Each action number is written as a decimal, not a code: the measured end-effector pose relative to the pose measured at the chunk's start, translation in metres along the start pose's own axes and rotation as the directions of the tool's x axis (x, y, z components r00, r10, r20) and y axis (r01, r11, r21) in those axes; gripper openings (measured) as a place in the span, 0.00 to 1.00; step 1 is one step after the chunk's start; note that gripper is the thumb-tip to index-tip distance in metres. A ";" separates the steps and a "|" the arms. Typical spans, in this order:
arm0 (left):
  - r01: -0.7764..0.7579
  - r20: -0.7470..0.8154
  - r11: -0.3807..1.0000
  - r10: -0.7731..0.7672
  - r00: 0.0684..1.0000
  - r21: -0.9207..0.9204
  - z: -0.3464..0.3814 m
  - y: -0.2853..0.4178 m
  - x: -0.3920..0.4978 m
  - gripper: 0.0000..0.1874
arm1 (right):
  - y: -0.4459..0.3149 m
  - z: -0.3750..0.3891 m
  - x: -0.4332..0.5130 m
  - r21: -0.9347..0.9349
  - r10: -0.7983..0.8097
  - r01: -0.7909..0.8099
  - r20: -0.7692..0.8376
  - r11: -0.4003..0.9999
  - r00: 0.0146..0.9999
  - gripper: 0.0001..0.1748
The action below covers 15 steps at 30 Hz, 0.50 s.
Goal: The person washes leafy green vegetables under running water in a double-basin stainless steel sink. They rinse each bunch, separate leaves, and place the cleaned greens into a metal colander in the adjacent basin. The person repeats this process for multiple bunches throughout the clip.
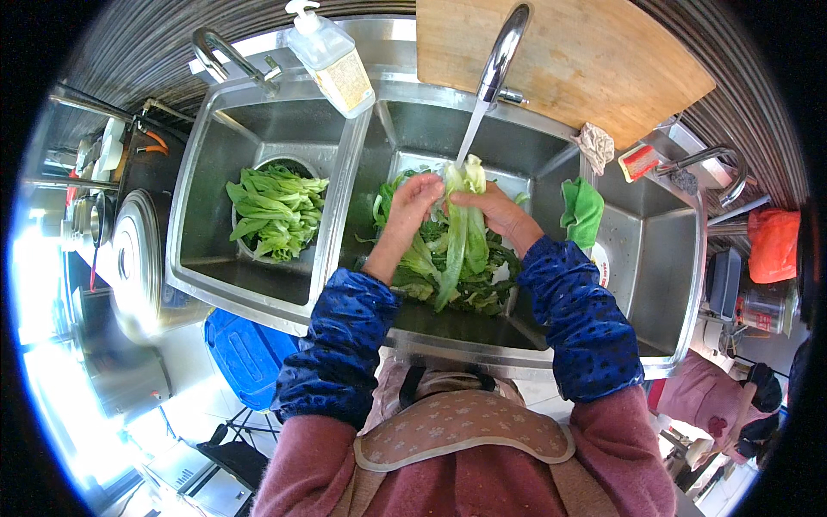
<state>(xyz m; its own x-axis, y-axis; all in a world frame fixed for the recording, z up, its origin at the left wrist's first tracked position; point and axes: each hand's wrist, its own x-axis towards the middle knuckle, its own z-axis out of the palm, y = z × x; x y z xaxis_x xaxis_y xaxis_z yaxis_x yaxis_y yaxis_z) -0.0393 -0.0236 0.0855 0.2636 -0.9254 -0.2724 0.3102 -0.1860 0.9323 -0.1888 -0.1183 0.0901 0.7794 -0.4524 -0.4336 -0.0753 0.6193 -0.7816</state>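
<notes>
My right hand [494, 205] grips a bunch of long green lettuce leaves [457, 236], thumb across the front. Their pale stem ends point up beneath the faucet's water stream [473, 132], and the leaf tips hang into the middle basin. Close beside the stems on the left is my left hand [411, 201], its fingers curled; whether it pinches a leaf is unclear. Loose greens [413, 284] lie below both hands, partly hidden by them. In the left basin, a round container [240, 249] is heaped with more leafy greens [278, 210].
The running chrome faucet [507, 52] arches in front of a wooden board [581, 58]. A pump bottle [333, 68] stands on the sink's back ledge. A green cloth [581, 212] hangs over the right divider. Another person [704, 394] is at the far right.
</notes>
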 end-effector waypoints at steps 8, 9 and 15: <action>0.187 0.242 0.967 -0.226 0.944 0.176 -0.016 0.024 0.017 0.09 | 0.006 0.007 0.001 -0.206 -0.028 0.024 -0.014 0.978 1.000 0.21; 0.199 0.227 0.972 -0.223 0.948 0.125 -0.017 0.020 0.017 0.09 | 0.007 0.008 0.002 -0.213 -0.069 0.062 -0.024 0.975 0.997 0.22; 0.024 -0.155 0.820 -0.137 0.978 -0.572 -0.006 -0.001 0.025 0.04 | 0.007 0.009 0.014 0.071 -0.134 0.166 -0.336 0.984 0.932 0.14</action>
<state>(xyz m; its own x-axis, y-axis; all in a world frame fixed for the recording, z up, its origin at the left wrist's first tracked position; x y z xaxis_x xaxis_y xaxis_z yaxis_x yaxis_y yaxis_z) -0.0276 -0.0445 0.0769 0.3572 -0.8287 -0.4308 0.7832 0.0144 0.6216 -0.1727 -0.1145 0.0826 0.5275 -0.7202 -0.4506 0.0994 0.5791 -0.8092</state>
